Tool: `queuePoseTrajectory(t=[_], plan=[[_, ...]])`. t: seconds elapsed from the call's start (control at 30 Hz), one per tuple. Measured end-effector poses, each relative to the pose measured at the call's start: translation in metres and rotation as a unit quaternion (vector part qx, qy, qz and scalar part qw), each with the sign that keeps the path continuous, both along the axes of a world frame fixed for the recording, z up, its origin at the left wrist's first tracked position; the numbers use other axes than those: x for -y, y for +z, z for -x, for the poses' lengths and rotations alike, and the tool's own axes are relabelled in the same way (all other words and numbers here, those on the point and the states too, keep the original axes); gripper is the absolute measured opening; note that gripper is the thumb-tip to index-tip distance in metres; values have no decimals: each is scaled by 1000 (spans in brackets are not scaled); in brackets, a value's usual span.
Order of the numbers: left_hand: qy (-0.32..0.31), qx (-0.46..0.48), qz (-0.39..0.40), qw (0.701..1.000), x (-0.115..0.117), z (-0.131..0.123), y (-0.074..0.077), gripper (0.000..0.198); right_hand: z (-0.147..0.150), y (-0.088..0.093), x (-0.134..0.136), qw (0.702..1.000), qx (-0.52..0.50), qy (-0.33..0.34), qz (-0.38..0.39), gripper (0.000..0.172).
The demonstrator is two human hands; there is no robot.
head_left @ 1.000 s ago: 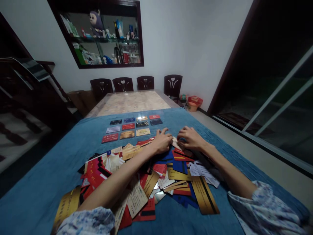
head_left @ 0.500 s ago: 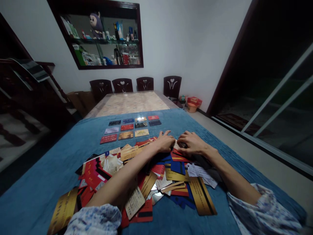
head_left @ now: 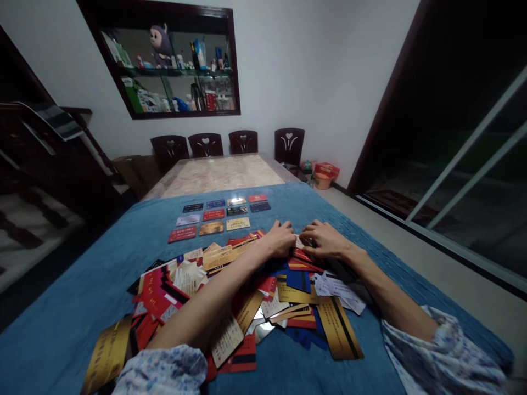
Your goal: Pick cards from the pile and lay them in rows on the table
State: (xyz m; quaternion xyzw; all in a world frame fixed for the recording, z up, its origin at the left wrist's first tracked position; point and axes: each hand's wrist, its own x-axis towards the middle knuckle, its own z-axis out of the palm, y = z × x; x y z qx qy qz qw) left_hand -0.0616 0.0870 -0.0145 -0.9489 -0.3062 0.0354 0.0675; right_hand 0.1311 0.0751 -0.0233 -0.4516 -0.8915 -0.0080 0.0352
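A loose heap of plastic cards [head_left: 233, 255] in red, gold, blue and white lies across the near part of the blue cloth. At its far right side my left hand [head_left: 280, 240] rests with fingers curled down together; what they grip is hidden. Just right of it, my right hand [head_left: 325, 240] is bent round the edge of a pale card [head_left: 298, 241], its fingers closed toward the thumb. Red cards [head_left: 303, 260] lie right beneath both hands. Beyond the heap, several cards sit apart in rows, among them a yellowish card [head_left: 237, 223] and a red card [head_left: 182, 234].
A blue cloth [head_left: 94, 263] covers the near table, with the bare stone-patterned tabletop [head_left: 222, 173] beyond it. Dark chairs [head_left: 289, 144] stand at the far end. A wall cabinet [head_left: 177, 71] holds bottles and a plush toy. White cards [head_left: 337, 288] lie near my right forearm.
My left hand's spread fingers have drawn in and curled. My right hand has barely shifted beside the pale card, and the rows of cards stay as they were.
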Motion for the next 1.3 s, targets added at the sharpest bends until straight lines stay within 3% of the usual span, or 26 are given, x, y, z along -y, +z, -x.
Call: queuePoseTrajectory(t=[0.23, 0.6, 0.97, 1.3], plan=[[0, -13, 22, 1000, 5, -1, 12, 17, -3, -1, -2, 1000, -7, 18, -11, 24], [0, 13, -25, 1000, 3, -2, 4, 18, -2, -4, -5, 997, -6, 46, -57, 21], [56, 52, 2, 997, 12, 3, 12, 16, -4, -9, -8, 996, -63, 25, -65, 20], [93, 117, 51, 987, 1, 15, 8, 29, -13, -15, -12, 989, -138, -25, -36, 28]])
